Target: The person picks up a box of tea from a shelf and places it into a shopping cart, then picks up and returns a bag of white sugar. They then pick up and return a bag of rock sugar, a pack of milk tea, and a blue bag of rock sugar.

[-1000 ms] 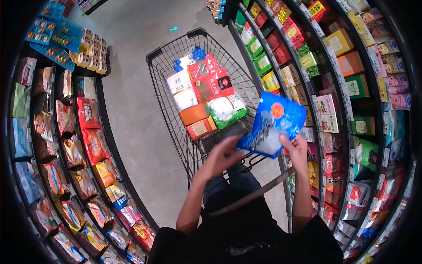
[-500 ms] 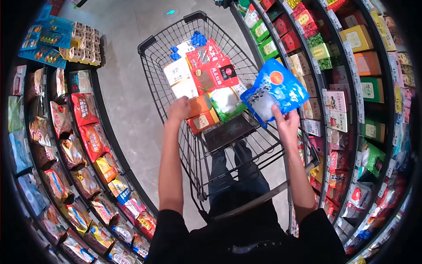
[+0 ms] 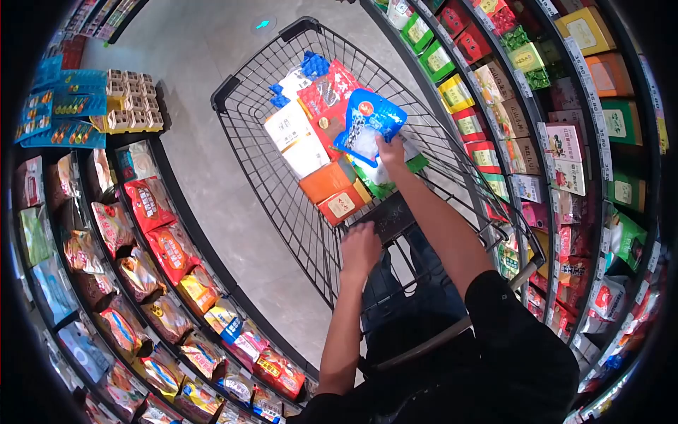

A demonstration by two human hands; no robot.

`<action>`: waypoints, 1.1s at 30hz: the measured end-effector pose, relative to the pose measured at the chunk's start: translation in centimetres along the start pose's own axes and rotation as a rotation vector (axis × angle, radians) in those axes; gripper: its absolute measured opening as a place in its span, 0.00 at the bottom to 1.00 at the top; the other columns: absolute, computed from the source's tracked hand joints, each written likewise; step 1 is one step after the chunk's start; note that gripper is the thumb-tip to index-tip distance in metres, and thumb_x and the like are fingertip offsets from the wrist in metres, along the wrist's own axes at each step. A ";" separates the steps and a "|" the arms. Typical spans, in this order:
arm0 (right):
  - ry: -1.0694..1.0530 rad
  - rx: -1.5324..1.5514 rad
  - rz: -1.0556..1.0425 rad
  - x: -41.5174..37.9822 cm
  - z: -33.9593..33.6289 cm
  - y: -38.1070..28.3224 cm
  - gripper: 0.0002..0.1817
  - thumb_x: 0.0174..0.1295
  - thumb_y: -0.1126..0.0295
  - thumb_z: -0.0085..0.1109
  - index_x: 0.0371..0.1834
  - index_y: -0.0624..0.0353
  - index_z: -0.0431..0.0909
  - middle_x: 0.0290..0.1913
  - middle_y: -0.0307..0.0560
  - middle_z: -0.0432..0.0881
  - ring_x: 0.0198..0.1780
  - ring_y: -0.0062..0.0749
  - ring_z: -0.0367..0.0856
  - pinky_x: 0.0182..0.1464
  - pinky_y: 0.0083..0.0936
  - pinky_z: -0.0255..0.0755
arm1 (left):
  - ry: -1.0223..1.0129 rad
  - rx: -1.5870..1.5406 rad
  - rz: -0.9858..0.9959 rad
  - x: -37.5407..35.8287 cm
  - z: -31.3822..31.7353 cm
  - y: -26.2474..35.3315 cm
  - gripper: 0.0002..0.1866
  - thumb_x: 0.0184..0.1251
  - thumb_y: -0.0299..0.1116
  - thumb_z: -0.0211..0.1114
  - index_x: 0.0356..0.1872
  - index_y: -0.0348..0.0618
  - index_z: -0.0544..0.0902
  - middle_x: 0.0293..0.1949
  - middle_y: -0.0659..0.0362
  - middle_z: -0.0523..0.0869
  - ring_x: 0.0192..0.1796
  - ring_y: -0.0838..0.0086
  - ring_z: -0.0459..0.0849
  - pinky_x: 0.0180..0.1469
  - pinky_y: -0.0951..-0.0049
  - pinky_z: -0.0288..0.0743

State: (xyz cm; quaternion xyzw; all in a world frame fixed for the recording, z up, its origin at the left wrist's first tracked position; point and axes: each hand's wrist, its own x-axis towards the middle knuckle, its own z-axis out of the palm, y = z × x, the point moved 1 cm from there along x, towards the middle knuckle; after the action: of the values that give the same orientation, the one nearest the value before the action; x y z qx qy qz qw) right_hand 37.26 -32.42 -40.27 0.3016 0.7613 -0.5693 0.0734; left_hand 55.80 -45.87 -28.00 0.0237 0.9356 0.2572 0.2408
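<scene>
My right hand is closed on the edge of a blue and white plastic pouch, held over the goods in a black wire shopping cart. My left hand is loosely curled above the near side of the basket, with nothing seen in it. Close to it lie an orange box and a red box. Further in are a white box, red packets and a blue-and-white item. The blue pouch partly covers a green and white bag.
Shelves of bagged snacks run along the left. On the right, shelves hold boxes and packets, among them green boxes. A display of blue cartons and egg-tray-like stacks stands at the far left. Grey floor lies beside the cart.
My right hand has carried the blue pouch from the cart's right side to over its contents. My left hand has moved away from the orange box, toward me and rightward. The view has turned slightly.
</scene>
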 end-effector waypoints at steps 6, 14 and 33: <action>-0.133 -0.482 -0.220 -0.9 -2.0 3.6 0.20 0.54 0.63 0.60 0.49 0.62 0.80 0.53 0.57 0.80 0.52 0.46 0.79 0.57 0.41 0.71 | 0.473 -0.007 -0.093 7.9 1.1 -5.0 0.31 0.50 0.30 0.64 0.61 0.38 0.70 0.56 0.45 0.76 0.60 0.51 0.74 0.58 0.53 0.69; -0.459 -0.274 -0.306 -15.2 -14.0 -9.9 0.19 0.66 0.67 0.55 0.60 0.60 0.72 0.46 0.52 0.80 0.45 0.38 0.81 0.48 0.32 0.74 | 0.324 0.182 -0.055 13.9 1.1 -7.1 0.46 0.42 0.31 0.71 0.68 0.41 0.60 0.60 0.47 0.69 0.68 0.48 0.63 0.71 0.54 0.55; -0.034 -0.178 -0.667 -24.7 -23.8 -11.8 0.10 0.64 0.73 0.54 0.48 0.57 0.79 0.39 0.49 0.82 0.35 0.42 0.82 0.39 0.32 0.76 | 0.564 -0.355 0.151 4.0 -10.6 1.4 0.45 0.37 0.31 0.77 0.60 0.32 0.62 0.51 0.41 0.70 0.57 0.44 0.69 0.61 0.53 0.65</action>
State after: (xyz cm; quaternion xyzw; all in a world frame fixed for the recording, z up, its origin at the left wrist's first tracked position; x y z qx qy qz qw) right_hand 56.29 -22.05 -11.20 0.0190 0.8632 -0.4985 -0.0782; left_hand 47.25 -48.92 -21.12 -0.0216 0.9015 0.4297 -0.0466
